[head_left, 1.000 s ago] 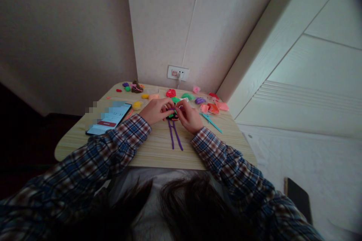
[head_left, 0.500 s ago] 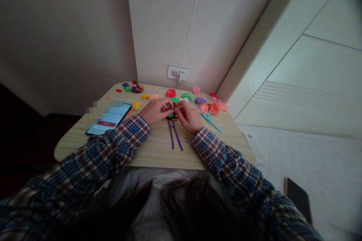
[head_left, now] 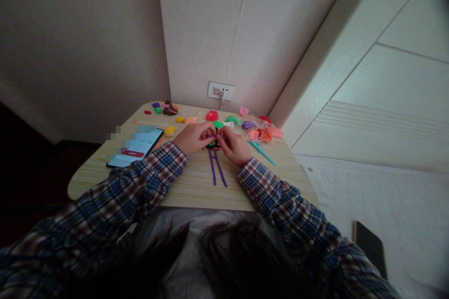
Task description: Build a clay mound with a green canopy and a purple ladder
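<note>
Meeting above the small black-and-green clay-like piece on the pale wood-grain table, the left hand and right hand are closed in fingertip pinches on a thin purple clay-like strand, presumably for fine control; contact with the piece is hidden. Two long purple strips are laid flat, probably to keep their shape. Relative to the earlier frame, hands and strips are virtually unmoved.

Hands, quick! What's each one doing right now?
Left hand: fingers closed, pinching a thin purple strip.
Right hand: fingers closed, pinching purple too; whether it's the same strip, I can't tell.
</note>
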Tool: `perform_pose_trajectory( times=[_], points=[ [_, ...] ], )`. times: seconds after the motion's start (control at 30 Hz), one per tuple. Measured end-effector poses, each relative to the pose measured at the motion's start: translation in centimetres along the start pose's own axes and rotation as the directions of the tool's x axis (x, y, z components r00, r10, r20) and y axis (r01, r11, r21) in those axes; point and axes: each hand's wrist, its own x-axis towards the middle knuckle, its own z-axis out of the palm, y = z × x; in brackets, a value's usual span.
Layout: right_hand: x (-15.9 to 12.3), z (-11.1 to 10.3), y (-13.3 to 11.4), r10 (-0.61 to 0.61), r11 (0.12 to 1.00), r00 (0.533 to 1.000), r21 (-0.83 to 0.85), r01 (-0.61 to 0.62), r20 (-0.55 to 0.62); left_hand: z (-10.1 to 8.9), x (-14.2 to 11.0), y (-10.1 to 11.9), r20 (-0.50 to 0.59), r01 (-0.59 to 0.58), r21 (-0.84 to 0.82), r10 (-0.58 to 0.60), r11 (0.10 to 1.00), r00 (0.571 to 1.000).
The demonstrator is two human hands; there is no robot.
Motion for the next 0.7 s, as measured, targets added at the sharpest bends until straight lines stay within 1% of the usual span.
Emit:
perform_pose_trajectory(
  times=[0.23, 0.37, 0.57, 0.7],
  points=[
    [0.03, -0.06, 0.01, -0.008, 1.000, 1.000, -0.001, 0.008, 0.008, -0.01, 0.00, -0.03, 0.025, 0.004, -0.004, -0.004, 1.000, 1.000],
    [0.03, -0.04, -0.02, -0.011, 1.000, 0.999, 0.003, 0.011, 0.031, 0.05, 0.00, -0.21, 0.031, -0.005, 0.019, 0.005, 1.000, 1.000],
    [0.05, -0.09, -0.02, -0.026, 1.000, 0.998, 0.006, 0.025, 0.054, 0.08, 0.02, -0.33, 0.062, -0.004, -0.003, 0.004, 1.000, 0.998],
    [0.05, -0.19, -0.04, -0.037, 0.999, 0.997, 0.011, 0.037, 0.070, 0.04, 0.07, -0.39, 0.075, -0.011, 0.010, 0.010, 1.000, 0.997]
  ],
)
